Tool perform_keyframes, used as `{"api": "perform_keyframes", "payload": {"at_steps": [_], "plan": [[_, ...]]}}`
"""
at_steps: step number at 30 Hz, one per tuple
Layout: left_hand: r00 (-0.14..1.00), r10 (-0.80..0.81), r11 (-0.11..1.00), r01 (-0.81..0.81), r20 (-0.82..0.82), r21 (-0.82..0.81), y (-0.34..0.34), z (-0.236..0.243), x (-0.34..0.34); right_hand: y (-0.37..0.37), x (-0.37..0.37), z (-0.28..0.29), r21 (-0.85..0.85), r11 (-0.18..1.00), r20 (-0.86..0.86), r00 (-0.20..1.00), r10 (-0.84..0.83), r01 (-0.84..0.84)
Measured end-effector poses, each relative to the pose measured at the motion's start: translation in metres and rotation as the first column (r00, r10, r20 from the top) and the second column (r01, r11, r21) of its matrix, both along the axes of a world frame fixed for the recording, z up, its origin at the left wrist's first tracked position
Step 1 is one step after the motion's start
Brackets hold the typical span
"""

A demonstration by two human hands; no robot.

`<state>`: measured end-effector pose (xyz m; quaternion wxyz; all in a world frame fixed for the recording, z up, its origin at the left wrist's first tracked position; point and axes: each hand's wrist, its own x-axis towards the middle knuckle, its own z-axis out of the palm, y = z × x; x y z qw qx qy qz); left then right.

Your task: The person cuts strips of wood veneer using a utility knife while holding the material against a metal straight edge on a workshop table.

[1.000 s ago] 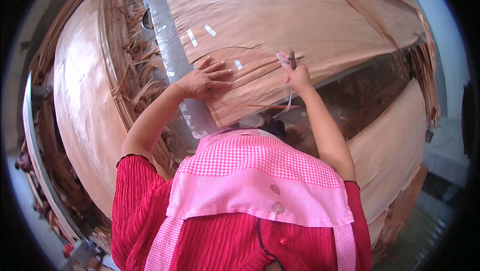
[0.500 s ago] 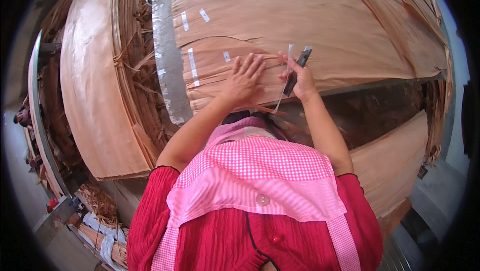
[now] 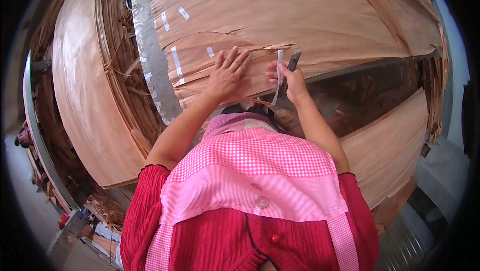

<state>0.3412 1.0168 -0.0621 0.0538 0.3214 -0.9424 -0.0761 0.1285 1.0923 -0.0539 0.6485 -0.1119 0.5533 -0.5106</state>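
A wide sheet of tan wood veneer (image 3: 295,16) lies before me. My left hand (image 3: 229,75) rests flat on it near the front edge, fingers stretched out, beside a crack in the sheet. Closed just to its right, my right hand (image 3: 294,85) holds a dark utility knife (image 3: 293,62), its tip pointing away from me. A narrow whitish strip of tape (image 3: 279,66) stands up between the thumb and fingers of that hand, its lower end trailing toward the veneer's edge. Short pieces of white tape (image 3: 177,65) are stuck to the veneer left of my left hand.
A grey metal strip (image 3: 150,46) runs along the veneer's left side. Further left are a stack of veneer sheets (image 3: 82,91) and ragged scraps (image 3: 120,61). A dark gap with scraps (image 3: 355,101) opens at front right, beside another veneer stack (image 3: 390,141).
The view has shifted, so the veneer appears further left. My left hand stays flat at about the same spot. My right fingers have curled more around the tape strip; the knife stays held.
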Motion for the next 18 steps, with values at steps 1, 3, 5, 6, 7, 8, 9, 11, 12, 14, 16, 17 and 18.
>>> {"api": "perform_keyframes", "payload": {"at_steps": [1,3,5,6,7,8,9,11,12,14,16,17,18], "plan": [[1.000,-0.003,1.000,0.003,0.005,-0.006,0.001,-0.001,0.001,0.002,0.001,-0.002,0.004,1.000,0.006,1.000,-0.007,0.007],[1.000,-0.009,1.000,0.009,-0.009,-0.007,-0.002,0.000,0.002,0.000,0.001,-0.001,0.007,1.000,0.005,1.000,-0.011,0.011],[0.999,-0.018,1.000,0.018,-0.041,0.018,-0.001,0.000,0.001,-0.001,0.000,0.003,0.018,1.000,-0.002,1.000,-0.010,0.010],[0.999,-0.010,1.000,0.011,-0.047,0.029,0.000,0.001,0.000,-0.002,0.003,0.005,0.003,1.000,0.015,1.000,-0.021,0.021],[0.999,-0.002,0.999,0.004,-0.053,0.039,0.001,0.002,0.000,-0.003,0.005,0.007,-0.011,0.999,0.032,0.999,-0.031,0.031],[0.998,0.008,0.999,-0.005,-0.057,0.049,0.002,0.003,0.000,-0.004,0.008,0.008,-0.027,0.999,0.050,0.998,-0.039,0.040],[0.998,0.001,0.999,0.002,-0.067,0.047,0.003,0.002,-0.001,-0.005,0.010,0.007,-0.033,0.998,0.054,0.997,-0.047,0.049],[0.997,-0.007,0.999,0.010,-0.083,0.039,0.003,0.000,0.000,-0.009,0.013,0.004,-0.048,0.997,0.068,0.996,-0.058,0.061],[0.997,-0.009,1.000,0.010,-0.075,0.015,0.002,-0.001,-0.001,-0.010,0.014,0.006,-0.044,0.998,0.084,0.995,-0.050,0.054],[0.999,0.010,1.000,-0.010,-0.044,0.015,0.003,0.000,0.000,-0.011,0.013,0.004,-0.037,0.999,0.086,0.996,-0.032,0.035],[1.000,0.025,0.999,-0.025,-0.016,0.020,0.004,0.003,0.001,-0.010,0.014,0.001,-0.058,0.998,0.079,0.997,-0.015,0.019],[1.000,0.024,0.999,-0.024,-0.004,0.024,0.004,0.005,0.001,-0.010,0.016,0.004,-0.062,0.998,0.047,0.999,-0.005,0.008],[0.999,0.018,0.998,-0.016,-0.036,0.053,0.004,0.006,0.002,-0.014,0.019,0.009,-0.072,0.997,0.040,0.999,0.007,-0.004]]}}
